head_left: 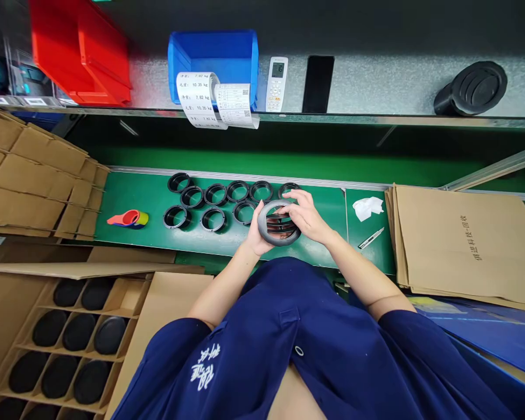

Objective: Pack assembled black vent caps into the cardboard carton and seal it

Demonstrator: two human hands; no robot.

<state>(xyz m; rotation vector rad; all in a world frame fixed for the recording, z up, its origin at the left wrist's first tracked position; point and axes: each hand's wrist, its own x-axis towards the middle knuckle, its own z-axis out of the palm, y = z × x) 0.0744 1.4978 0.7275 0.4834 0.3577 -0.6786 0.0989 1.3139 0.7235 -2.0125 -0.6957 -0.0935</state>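
Note:
A dark round air vent (266,233) with curved slats inside its ring is held up above the green bench, close to my body. My left hand (258,233) wraps round its left side, thumb along the rim. From the upper right my right hand (308,217) grips it, with bent fingers reaching over the rim to the slats. Just behind stand several black rings (214,220) in loose rows; my hands and the vent partly cover the nearest ones.
On the bench lie coloured scoops (133,219), a white tissue (368,207) and a utility knife (371,238). Flat cartons (468,239) are stacked right. A divided carton (131,297) of black round parts stands lower left. The shelf (376,87) above holds bins, a label roll and a remote.

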